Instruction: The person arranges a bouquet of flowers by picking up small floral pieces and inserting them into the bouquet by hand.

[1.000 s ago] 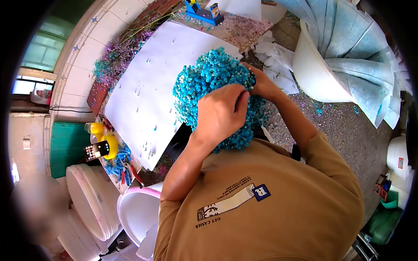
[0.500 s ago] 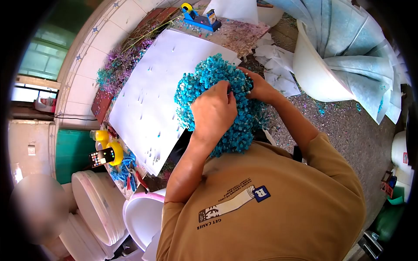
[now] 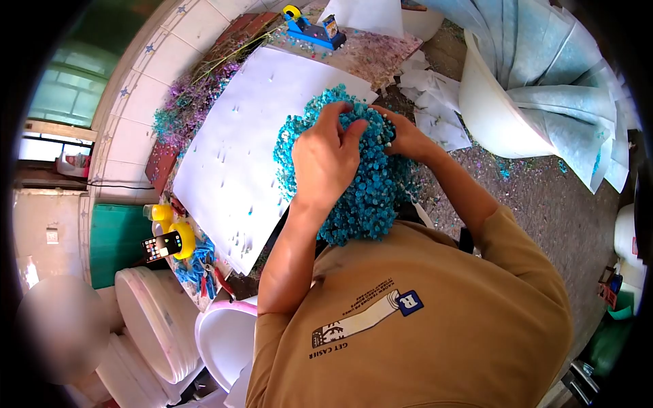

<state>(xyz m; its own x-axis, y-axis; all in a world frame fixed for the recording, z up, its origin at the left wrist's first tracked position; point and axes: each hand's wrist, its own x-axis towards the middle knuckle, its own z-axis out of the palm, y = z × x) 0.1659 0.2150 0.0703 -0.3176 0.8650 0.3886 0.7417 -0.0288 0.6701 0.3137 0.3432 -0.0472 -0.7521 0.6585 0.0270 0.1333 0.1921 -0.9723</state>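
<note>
A thick bunch of blue-dyed baby's breath (image 3: 364, 204) is held against the front of my brown shirt, blooms facing up. My right hand (image 3: 406, 138) grips the bunch from its far right side, with its fingertips partly hidden among the blooms. My left hand (image 3: 325, 153) lies over the top of the blooms, its thumb and index finger parted and the other fingers mostly hidden. No separate item shows between them. The stems are out of sight. White paper sheets (image 3: 231, 136) with blue specks lie on the table just beyond and left of the bunch.
A blue tape dispenser (image 3: 316, 34) stands at the table's far end. Purple and teal dried flowers (image 3: 187, 102) lie along the wall. A phone (image 3: 162, 246), blue ties (image 3: 198, 268) and red-handled cutters (image 3: 223, 280) are at left. White tubs (image 3: 153, 323) stand below; a large tub (image 3: 500, 115) holds wrapping sheets.
My left hand has shifted slightly left and turned, and its thumb and index finger have moved apart from a pinch. My right hand stays on the bunch.
</note>
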